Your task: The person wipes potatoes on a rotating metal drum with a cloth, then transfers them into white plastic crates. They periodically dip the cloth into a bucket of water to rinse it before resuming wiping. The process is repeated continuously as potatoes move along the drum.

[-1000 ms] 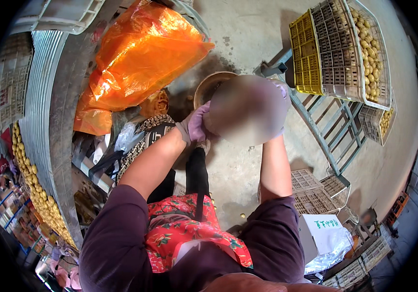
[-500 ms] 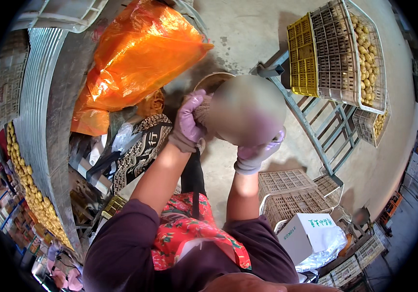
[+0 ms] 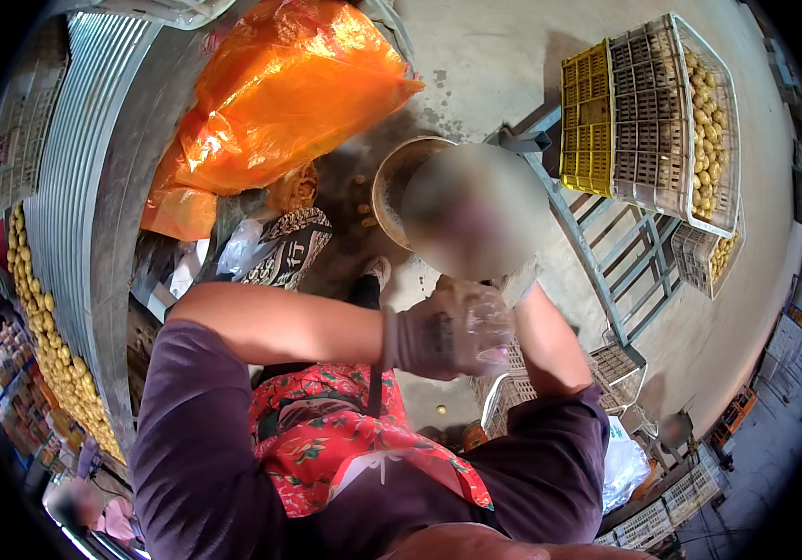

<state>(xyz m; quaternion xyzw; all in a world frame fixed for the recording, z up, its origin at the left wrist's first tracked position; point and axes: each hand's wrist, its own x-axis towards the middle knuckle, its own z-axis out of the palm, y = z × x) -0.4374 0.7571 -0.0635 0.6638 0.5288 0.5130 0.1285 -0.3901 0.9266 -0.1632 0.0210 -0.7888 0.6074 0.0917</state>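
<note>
My left hand (image 3: 461,331), in a wet, greyish-purple glove, is closed in a fist in front of my body, right beside my right wrist. What the fist grips, if anything, does not show. My right hand (image 3: 516,278) points up and away from me. Only its wrist and glove cuff show, and a round blurred patch covers its fingers. Just beyond both hands a round basin (image 3: 385,191) stands on the wet floor, its right part lost behind the blur.
A large orange plastic bag (image 3: 279,93) lies at the far left beside a metal-sided table (image 3: 107,187). Stacked crates (image 3: 643,117) of potatoes stand at right, by a grey metal frame (image 3: 597,252). More crates (image 3: 508,397) and clear plastic (image 3: 625,471) are near my right arm.
Both hands have drawn back toward my body. My left forearm has swung across it, and the left hand has gone from a knitted grey-brown thing to beside my right wrist. More of the basin shows.
</note>
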